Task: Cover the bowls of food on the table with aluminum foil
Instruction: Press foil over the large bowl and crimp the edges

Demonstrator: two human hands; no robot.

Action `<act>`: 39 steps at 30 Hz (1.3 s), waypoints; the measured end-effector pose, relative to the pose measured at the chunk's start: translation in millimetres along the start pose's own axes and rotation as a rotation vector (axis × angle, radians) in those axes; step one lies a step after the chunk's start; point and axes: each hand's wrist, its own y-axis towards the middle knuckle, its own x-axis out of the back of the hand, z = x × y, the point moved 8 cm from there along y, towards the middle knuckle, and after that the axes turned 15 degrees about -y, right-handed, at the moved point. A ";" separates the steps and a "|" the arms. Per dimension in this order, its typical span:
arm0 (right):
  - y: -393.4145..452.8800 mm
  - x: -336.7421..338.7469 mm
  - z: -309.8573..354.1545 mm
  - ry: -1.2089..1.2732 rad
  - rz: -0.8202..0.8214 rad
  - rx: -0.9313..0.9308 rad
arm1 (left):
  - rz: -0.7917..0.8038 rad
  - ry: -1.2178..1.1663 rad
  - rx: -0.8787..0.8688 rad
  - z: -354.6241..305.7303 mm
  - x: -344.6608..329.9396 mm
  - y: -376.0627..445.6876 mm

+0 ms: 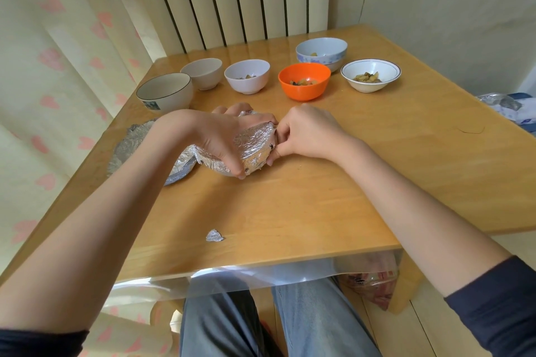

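A foil-wrapped bowl (pixel 255 145) sits at the middle of the wooden table (pixel 304 200). My left hand (pixel 220 136) lies over its top, fingers curled round the rim. My right hand (pixel 304 133) pinches the foil at the bowl's right edge. More crumpled foil (pixel 130 145), possibly over another bowl, lies to the left, partly hidden by my forearm. Uncovered bowls stand in a row behind: an orange bowl (pixel 304 81), a white bowl (pixel 247 75) and a blue-rimmed bowl (pixel 371 74), each with food.
A large dark-rimmed bowl (pixel 165 91), a small beige bowl (pixel 203 72) and a floral bowl (pixel 322 52) also stand at the back. A foil scrap (pixel 214 235) lies near the front edge. More foil packaging (pixel 504 101) is at the far right.
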 end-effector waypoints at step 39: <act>-46.7 -9.8 23.4 0.173 -0.085 -0.178 | 0.039 -0.022 0.081 8.5 7.9 -8.1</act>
